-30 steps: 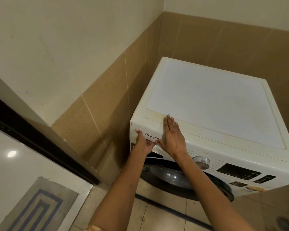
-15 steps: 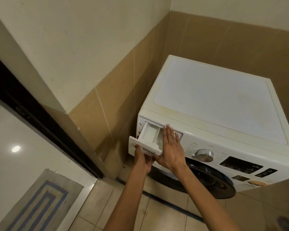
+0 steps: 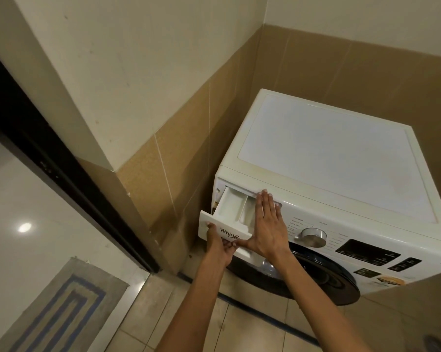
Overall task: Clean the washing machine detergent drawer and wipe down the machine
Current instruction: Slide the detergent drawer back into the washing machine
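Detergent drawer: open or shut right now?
Open, partly out. The detergent drawer shows its compartments; the left hand has a grip on its front panel.

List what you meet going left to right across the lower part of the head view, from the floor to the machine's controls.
Striped mat → black door frame → pulled-out detergent drawer with left hand under its front → right hand flat on the panel → silver dial → dark display.
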